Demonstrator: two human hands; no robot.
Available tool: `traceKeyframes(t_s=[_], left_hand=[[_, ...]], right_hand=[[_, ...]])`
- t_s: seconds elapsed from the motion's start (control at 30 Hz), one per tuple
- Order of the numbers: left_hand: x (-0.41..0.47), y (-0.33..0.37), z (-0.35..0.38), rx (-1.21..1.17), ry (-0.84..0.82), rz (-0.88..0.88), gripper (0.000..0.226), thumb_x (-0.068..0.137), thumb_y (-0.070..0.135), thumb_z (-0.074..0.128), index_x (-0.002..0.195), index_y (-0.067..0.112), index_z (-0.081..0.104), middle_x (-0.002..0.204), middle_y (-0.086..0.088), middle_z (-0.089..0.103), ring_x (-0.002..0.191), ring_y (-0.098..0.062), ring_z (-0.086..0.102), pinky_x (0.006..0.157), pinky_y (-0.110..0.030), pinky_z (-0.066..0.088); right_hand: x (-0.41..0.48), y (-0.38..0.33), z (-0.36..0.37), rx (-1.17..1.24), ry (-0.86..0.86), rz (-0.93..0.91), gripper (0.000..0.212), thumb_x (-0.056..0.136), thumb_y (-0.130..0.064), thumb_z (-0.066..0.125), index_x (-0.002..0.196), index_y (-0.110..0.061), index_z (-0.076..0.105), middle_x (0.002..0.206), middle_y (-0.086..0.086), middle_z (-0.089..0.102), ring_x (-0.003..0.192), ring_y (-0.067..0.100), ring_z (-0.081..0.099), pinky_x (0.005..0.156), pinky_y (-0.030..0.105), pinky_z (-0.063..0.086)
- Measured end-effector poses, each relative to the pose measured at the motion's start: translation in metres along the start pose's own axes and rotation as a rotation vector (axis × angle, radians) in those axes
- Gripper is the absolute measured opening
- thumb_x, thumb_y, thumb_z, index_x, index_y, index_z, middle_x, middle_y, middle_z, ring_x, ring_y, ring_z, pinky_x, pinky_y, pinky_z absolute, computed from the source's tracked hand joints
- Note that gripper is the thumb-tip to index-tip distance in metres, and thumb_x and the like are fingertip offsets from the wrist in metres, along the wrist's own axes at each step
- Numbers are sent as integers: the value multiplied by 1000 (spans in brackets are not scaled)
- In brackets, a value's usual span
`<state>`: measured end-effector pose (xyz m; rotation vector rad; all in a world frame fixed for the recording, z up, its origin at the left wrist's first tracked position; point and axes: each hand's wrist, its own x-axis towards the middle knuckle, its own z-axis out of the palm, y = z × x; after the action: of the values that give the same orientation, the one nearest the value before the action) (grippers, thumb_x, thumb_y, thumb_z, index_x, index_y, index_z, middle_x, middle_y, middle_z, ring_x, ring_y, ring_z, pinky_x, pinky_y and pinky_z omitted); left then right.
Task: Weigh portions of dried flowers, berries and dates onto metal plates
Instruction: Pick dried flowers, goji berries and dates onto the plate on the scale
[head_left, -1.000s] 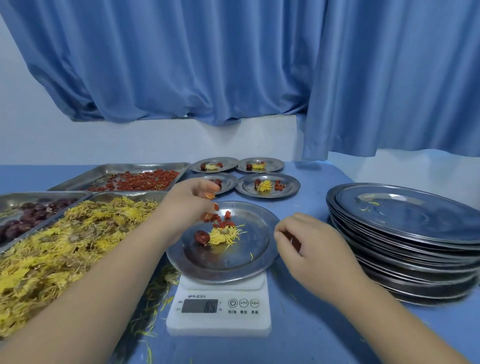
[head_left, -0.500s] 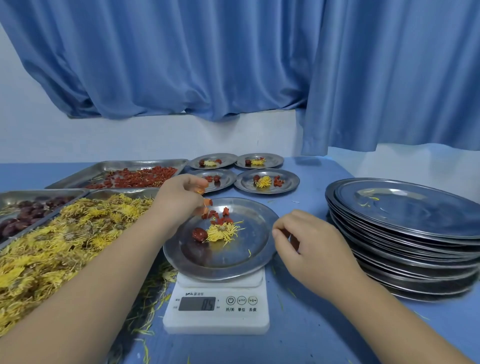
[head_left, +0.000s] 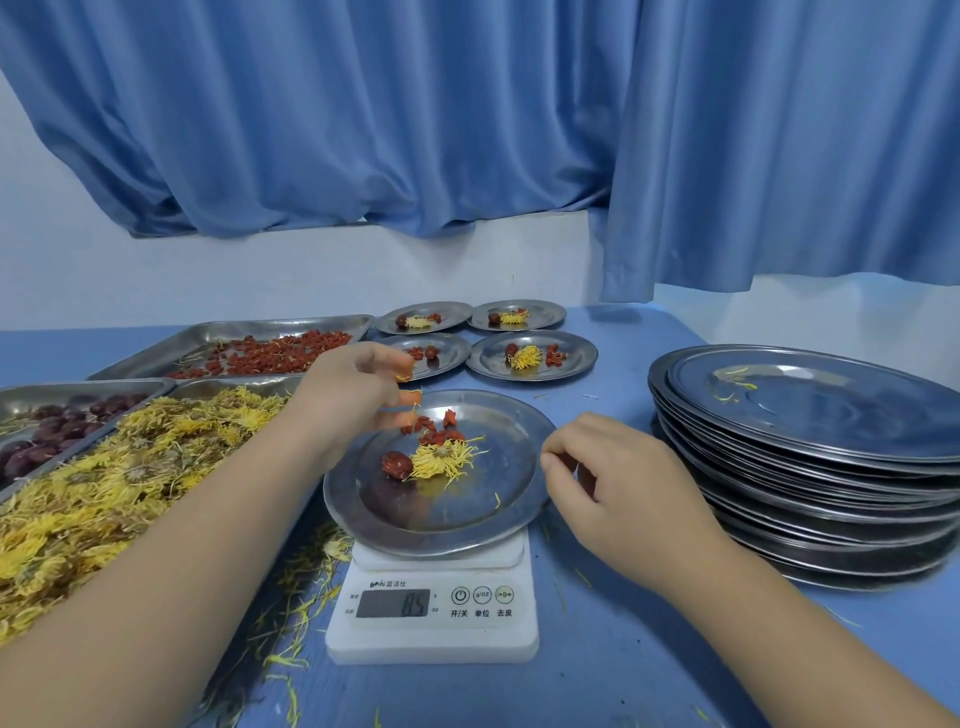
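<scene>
A metal plate (head_left: 498, 519) sits on a white digital scale (head_left: 434, 631). It holds one dark red date (head_left: 396, 464), a yellow dried flower (head_left: 441, 460) and a few red berries (head_left: 444, 428). My left hand (head_left: 353, 397) hovers over the plate's far left rim, fingers partly curled, with small red berries at the fingertips. My right hand (head_left: 615, 480) rests just off the plate's right rim with its fingers loosely curled, holding nothing I can see.
Trays of yellow flowers (head_left: 98, 483), dates (head_left: 47, 431) and berries (head_left: 270, 353) fill the left side. Several filled plates (head_left: 532, 356) stand behind the scale. A tall stack of metal plates (head_left: 810, 467) is at the right. Loose petals lie near the scale.
My left hand stays over the plate's far left rim and its fingers have spread a little above the berries. My right hand has not moved.
</scene>
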<state>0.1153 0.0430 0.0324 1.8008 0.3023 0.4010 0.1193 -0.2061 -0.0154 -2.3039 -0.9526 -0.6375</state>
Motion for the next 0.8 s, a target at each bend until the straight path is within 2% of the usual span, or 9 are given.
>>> traceKeyframes(t_s=[0.1, 0.2, 0.37, 0.57, 0.67, 0.73, 0.8], left_hand=[[-3, -2, -1, 183, 49, 81, 34, 84, -10, 62, 101, 19, 67, 106, -1, 65, 84, -19, 70, 59, -21, 57], [-6, -1, 0, 271, 49, 128, 35, 82, -4, 67, 102, 24, 67, 102, 3, 66, 83, -17, 67, 66, -27, 58], [-15, -3, -7, 76, 51, 72, 17, 91, 13, 62, 100, 25, 69, 103, 1, 70, 92, -13, 70, 82, -34, 57], [-37, -15, -21, -22, 148, 85, 18, 89, 18, 59, 93, 31, 71, 101, 7, 72, 100, -10, 66, 90, -36, 51], [-45, -21, -25, -12, 189, 110, 17, 89, 20, 60, 92, 32, 71, 100, 11, 70, 101, -8, 63, 80, -29, 46], [-48, -26, -26, 21, 200, 117, 16, 89, 20, 59, 93, 32, 70, 99, 12, 69, 96, -8, 63, 69, -23, 41], [-49, -29, -26, 42, 204, 111, 16, 90, 21, 59, 95, 33, 68, 98, 12, 68, 91, -10, 64, 64, -20, 40]], right_hand=[[0, -1, 1, 1, -2, -12, 16, 90, -31, 47, 79, -25, 56, 73, -8, 52, 64, 11, 51, 59, 34, 48], [-1, -1, 1, 7, 10, -13, 15, 89, -30, 49, 78, -25, 57, 72, -9, 52, 64, 11, 51, 59, 34, 48], [-1, 0, 3, 23, 34, -1, 14, 89, -26, 52, 76, -24, 58, 70, -10, 52, 63, 11, 50, 59, 35, 48], [0, 4, 9, 76, 73, 57, 19, 87, -33, 49, 74, -24, 59, 67, -11, 57, 65, 10, 51, 58, 34, 46], [-1, 4, 14, 117, 112, 162, 21, 86, -39, 49, 71, -26, 55, 59, -13, 56, 57, 8, 50, 54, 29, 41], [-1, 5, 18, 147, 110, 232, 22, 86, -39, 53, 70, -25, 50, 66, -17, 58, 56, 8, 50, 52, 26, 39], [-1, 6, 20, 203, 89, 310, 23, 86, -36, 57, 69, -25, 47, 63, -10, 59, 51, 11, 50, 53, 30, 41]])
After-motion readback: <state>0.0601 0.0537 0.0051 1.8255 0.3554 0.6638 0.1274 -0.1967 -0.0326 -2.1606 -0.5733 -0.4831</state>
